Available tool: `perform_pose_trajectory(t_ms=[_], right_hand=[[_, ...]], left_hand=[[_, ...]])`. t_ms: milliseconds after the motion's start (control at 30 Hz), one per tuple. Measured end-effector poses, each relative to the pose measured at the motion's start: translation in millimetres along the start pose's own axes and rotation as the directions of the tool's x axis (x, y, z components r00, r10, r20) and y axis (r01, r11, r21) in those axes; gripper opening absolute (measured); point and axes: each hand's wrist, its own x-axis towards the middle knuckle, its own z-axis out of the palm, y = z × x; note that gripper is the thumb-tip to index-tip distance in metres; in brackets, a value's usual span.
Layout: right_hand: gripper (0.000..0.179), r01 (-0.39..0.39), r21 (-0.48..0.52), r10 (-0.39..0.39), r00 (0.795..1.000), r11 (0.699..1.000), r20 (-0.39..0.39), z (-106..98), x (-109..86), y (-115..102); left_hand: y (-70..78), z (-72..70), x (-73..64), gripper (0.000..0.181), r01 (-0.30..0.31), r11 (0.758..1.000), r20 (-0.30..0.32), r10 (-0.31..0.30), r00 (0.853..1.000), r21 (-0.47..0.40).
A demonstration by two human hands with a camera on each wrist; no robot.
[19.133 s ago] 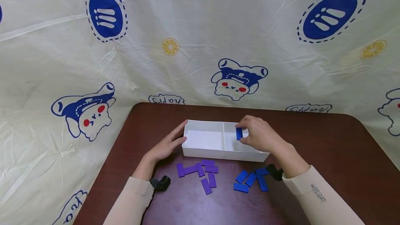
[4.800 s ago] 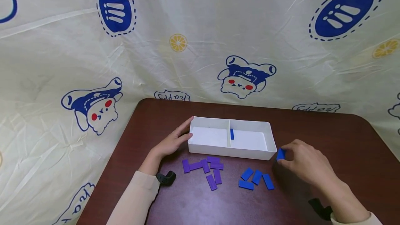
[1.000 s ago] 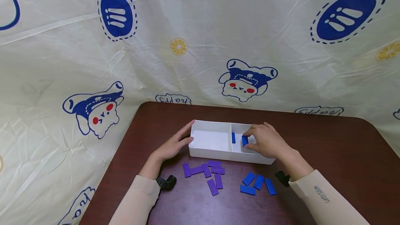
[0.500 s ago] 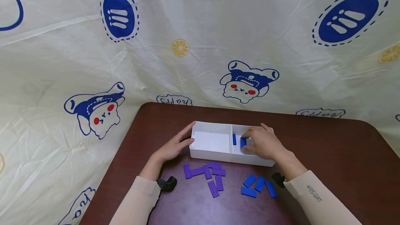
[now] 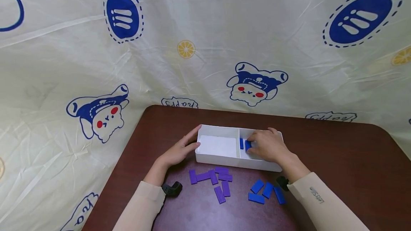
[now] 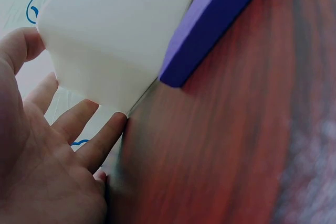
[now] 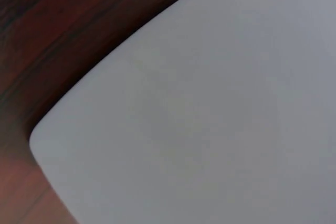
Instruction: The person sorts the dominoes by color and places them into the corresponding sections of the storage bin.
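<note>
A white two-compartment box (image 5: 221,159) sits on the table. My left hand (image 5: 176,150) rests its fingers and thumb against the box's left end; in the left wrist view the left hand's fingers (image 6: 105,142) are extended and touch the end wall. My right hand (image 5: 269,146) reaches into the right compartment and pinches a blue block (image 5: 247,146) standing on edge between thumb and fingers. Close to its left, a second blue block (image 5: 241,143) stands against the divider. The right wrist view is filled by the box's outer wall (image 7: 184,119), so the right hand's fingers are hidden there.
Several purple blocks (image 5: 203,176) lie loosely in front of the box, one (image 6: 210,30) close to its wall. Several blue blocks (image 5: 256,198) lie to their right, near my right wrist. The brown table (image 5: 337,152) meets a patterned cloth (image 5: 205,27) behind.
Over the last second my right hand has slid the blue block left inside the compartment, closer to the one at the divider. Earlier it lifted this block from beside the box. My left hand stays put.
</note>
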Motion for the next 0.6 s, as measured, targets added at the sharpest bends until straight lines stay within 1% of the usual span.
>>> perform_pose_trajectory(t_ms=[333,600], right_hand=[[0.036,-0.024,-0.051,0.024,1.0,0.998,-0.008,3.6,5.5,-0.5],[0.034,-0.028,-0.084,0.028,1.0,0.996,-0.001,4.4,6.1,-1.7]], left_hand=[[3.9,-0.7,-0.1,0.068,0.005,1.0,0.004,-0.005,1.0,0.003],[3.1,-1.2,0.0,0.067,0.008,1.0,0.006,-0.008,1.0,0.005]])
